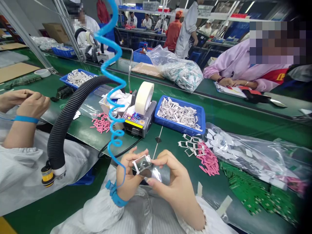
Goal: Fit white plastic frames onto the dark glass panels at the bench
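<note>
My left hand (128,174) pinches a small white rectangular frame part (141,163) between thumb and fingers, close to my chest. My right hand (172,177) is closed on a strip of clear shiny film (158,174) that meets the frame's right edge. A blue antistatic wrist strap (114,194) sits on my left wrist, with its coiled blue cord (112,97) rising upward. More white frames (190,146) and a heap of pink strips (208,161) lie on the green table just right of my hands.
A tape dispenser (141,113) with a white roll stands ahead, beside a blue tray (180,115) of white parts. Clear bags (255,156) and green boards (258,191) lie to the right. A black corrugated hose (68,113) arcs at left. Another person's hands (26,102) work at left; other workers sit opposite.
</note>
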Tool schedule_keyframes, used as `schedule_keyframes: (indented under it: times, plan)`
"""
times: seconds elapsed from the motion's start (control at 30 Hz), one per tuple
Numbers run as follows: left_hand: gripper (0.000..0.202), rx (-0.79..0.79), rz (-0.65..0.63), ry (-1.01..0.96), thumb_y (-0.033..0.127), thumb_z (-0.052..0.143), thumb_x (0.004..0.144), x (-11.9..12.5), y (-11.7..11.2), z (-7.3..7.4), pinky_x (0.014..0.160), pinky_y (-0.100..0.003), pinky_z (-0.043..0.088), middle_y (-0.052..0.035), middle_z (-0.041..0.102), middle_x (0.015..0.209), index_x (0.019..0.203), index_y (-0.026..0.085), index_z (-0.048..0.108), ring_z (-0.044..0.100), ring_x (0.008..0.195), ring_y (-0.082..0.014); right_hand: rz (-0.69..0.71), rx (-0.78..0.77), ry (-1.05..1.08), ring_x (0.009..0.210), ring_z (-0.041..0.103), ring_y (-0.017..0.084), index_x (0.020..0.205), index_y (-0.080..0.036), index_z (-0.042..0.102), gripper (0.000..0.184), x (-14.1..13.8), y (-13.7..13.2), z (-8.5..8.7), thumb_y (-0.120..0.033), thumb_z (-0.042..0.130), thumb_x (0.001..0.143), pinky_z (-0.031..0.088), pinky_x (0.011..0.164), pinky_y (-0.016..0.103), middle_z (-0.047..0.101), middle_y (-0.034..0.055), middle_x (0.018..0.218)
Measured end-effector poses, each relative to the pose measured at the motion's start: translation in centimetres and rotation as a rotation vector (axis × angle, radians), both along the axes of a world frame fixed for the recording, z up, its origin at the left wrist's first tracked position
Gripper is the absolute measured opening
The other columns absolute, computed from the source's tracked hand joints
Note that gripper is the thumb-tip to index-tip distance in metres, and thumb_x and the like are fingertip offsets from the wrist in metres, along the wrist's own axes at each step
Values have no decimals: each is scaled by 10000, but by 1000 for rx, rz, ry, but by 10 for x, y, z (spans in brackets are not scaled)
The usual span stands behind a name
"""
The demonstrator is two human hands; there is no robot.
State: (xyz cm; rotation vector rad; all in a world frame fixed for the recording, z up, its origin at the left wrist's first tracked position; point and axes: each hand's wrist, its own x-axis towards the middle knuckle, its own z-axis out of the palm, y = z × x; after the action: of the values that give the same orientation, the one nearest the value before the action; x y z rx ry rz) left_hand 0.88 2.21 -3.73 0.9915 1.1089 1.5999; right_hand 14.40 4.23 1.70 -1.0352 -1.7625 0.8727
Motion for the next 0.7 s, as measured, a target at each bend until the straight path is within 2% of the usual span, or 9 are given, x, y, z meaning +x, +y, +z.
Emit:
schedule_keyframes:
  times: [0.07,0.17,0.3,0.47,0.53,0.63,0.7]
  plan:
    - [344,86,52,44,26,722,621,4,0,-2,1084,-444,250,-12,736,1000,828,253,568,544,1160,-216,-42,62,-71,667,503,165,796,-204,582,163,-5,1,-4,-299,679,705,388,625,318,500,-12,688]
    - [325,171,128,166,55,712,640,8,1,-8,1077,-501,261,-50,720,1045,854,234,544,558,1145,-236,-109,137,-131,664,491,160,780,-196,571,158,-9,4,-9,-263,683,691,372,657,331,492,-20,676]
    - [299,272,241,374,117,685,675,9,7,-18,1055,-564,268,-58,714,1053,906,229,530,631,1031,-256,-152,207,-143,693,497,163,799,-197,555,178,-15,7,-17,-277,684,707,361,715,365,509,-19,698]
    - [348,283,296,522,128,700,651,6,9,-22,1082,-564,206,-71,695,1090,962,229,581,573,1118,-272,-160,150,-62,712,515,167,791,-204,553,232,-21,7,-24,-376,691,720,357,709,350,529,-18,706]
    - [333,273,286,506,131,708,649,7,9,-23,1078,-566,217,-71,705,1061,943,220,581,581,1107,-268,-159,128,-17,706,518,161,783,-201,554,242,-22,5,-27,-396,685,726,355,708,342,526,-23,693]
    - [292,217,252,309,127,686,679,11,9,-25,1041,-562,295,-79,699,1063,917,212,540,617,1052,-256,-193,146,2,704,520,156,777,-197,552,241,-22,4,-31,-393,683,724,342,736,349,534,-27,684]
    - [287,172,262,264,142,690,676,12,10,-27,1044,-552,297,-65,703,1042,896,217,521,622,1044,-250,-209,118,-12,709,521,156,771,-195,562,250,-22,5,-31,-403,689,715,334,733,345,540,-24,689]
